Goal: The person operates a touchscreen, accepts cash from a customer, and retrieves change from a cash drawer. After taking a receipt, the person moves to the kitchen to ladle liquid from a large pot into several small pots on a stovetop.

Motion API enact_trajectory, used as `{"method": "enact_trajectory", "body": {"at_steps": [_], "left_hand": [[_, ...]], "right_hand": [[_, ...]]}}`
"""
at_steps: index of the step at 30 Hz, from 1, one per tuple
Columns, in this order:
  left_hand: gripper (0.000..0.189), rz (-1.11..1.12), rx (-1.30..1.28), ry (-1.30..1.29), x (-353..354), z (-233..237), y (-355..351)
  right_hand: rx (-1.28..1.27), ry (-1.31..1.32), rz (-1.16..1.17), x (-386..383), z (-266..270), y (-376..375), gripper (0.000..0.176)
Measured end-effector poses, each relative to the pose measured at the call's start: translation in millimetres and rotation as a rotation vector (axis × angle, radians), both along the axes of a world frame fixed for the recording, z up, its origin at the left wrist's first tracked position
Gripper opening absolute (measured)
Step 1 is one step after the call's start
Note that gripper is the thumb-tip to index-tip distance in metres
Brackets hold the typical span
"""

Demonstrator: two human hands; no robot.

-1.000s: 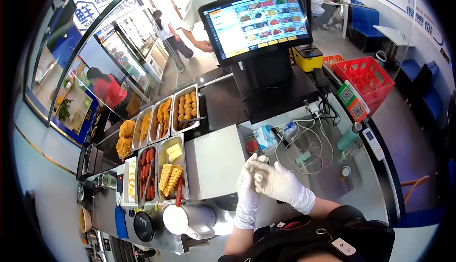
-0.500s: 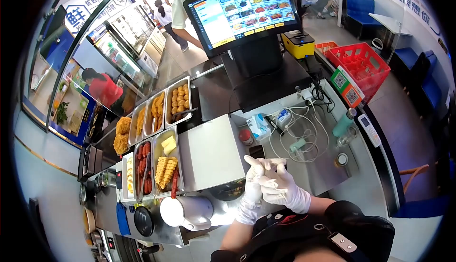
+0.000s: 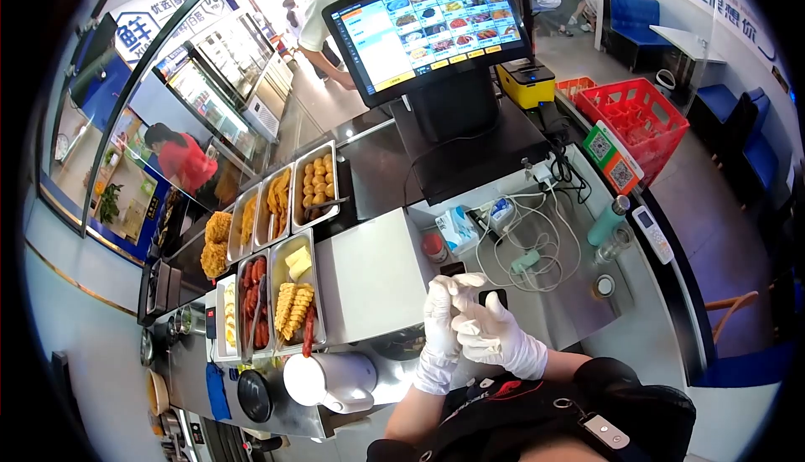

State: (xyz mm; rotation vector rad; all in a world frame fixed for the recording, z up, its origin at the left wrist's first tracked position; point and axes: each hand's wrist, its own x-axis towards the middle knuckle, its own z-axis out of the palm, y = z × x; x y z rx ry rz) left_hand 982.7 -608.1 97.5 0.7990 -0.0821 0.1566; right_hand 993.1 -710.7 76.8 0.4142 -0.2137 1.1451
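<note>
Two white gloves are covering the person's left hand and right hand, hanging over a steel counter in a room with blue seating. Six food trays are forming two rows of three; one touchscreen is standing beyond. Lengthwise, the left glove is pointing away from the body, the right leaning up-left. Fingers are touching; whether they're gripping, I cannot tell.
</note>
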Motion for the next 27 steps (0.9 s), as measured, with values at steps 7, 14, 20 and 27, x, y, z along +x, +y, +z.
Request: {"method": "enact_trajectory", "body": {"at_steps": [7,14,20,27], "left_hand": [[0.049,-0.027,0.175,0.077,7.4,-12.8,17.8],[0.097,0.187,0.479,0.02,22.4,-13.1,38.5],[0.108,0.149,0.847,0.075,21.1,-28.4,26.2],[0.102,0.253,0.934,-0.074,29.1,-43.8,26.9]], "right_hand": [[-0.207,-0.147,-0.088,21.6,27.6,2.1,0.074],[-1.327,-0.88,-0.627,42.4,24.7,7.5,0.02],[-1.49,-0.986,-0.599,51.6,11.8,21.3,0.021],[-1.482,-1.009,-0.495,60.4,10.4,17.5,0.017]]}}
